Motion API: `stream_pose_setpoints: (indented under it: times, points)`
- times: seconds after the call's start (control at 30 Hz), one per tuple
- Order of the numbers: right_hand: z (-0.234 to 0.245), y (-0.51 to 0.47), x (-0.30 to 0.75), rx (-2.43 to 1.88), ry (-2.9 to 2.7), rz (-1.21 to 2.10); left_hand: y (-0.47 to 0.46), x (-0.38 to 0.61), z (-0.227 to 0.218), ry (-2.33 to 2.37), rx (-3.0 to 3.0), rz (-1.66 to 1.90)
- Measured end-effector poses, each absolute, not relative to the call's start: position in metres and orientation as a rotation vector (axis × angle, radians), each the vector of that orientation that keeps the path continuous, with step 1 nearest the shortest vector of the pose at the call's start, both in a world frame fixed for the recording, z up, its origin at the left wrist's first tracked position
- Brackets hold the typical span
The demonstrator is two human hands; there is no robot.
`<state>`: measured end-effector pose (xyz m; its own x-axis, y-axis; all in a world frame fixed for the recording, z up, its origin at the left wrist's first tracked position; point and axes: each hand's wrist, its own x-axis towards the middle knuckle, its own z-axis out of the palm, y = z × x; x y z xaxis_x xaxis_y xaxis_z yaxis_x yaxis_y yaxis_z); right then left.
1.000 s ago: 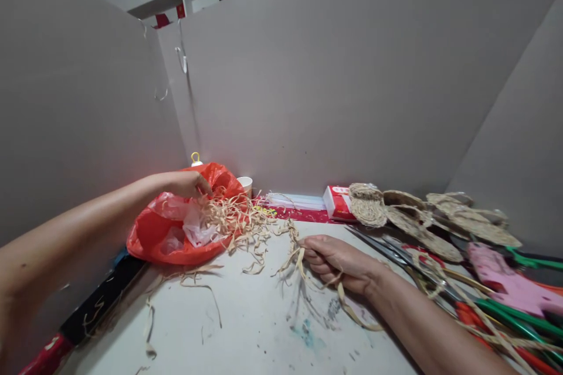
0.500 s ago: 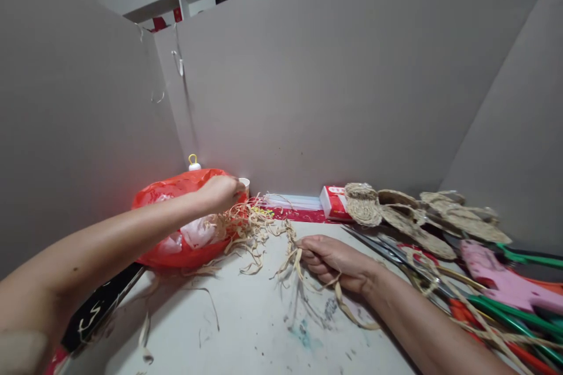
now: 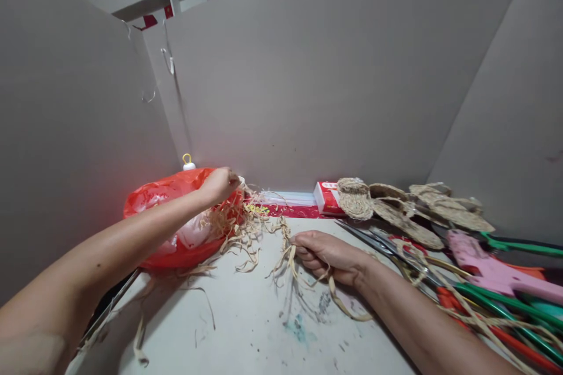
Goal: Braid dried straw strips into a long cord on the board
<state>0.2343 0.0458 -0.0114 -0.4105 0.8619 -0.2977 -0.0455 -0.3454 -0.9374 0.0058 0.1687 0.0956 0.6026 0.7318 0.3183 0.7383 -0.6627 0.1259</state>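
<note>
While the right hand (image 3: 328, 255) pinches a plaited straw strip (image 3: 284, 227) over the white table (image 3: 237, 319), the left hand (image 3: 219, 184) reaches across the red bag (image 3: 176, 261) (whether it grasps anything, I cannot tell), seemingly selecting loose strands (image 3: 229, 218), which calls for gentle untangling.

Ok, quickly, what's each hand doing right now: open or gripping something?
Left hand: fingers bent, by the shiny red plastic bag; whether it holds anything can't be told.
Right hand: closed, holding the pale braided straw strand.
</note>
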Motion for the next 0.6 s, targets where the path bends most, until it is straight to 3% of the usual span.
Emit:
stream_pose_setpoints:
  times: [0.2, 0.37, 0.6]
  points:
    - [-0.012, 0.046, 0.234, -1.132, -1.246, 1.828, 0.119, -0.002, 0.116, -1.113, -2.791, -0.82]
    - [-0.011, 0.046, 0.234, -1.134, -1.237, 1.83, 0.075, -0.009, 0.095, -0.843, -3.186, -0.605]
    - [-0.007, 0.043, 0.234, -1.139, -1.218, 1.827, 0.06, -0.009, 0.072, -1.517, -3.599, -0.507]
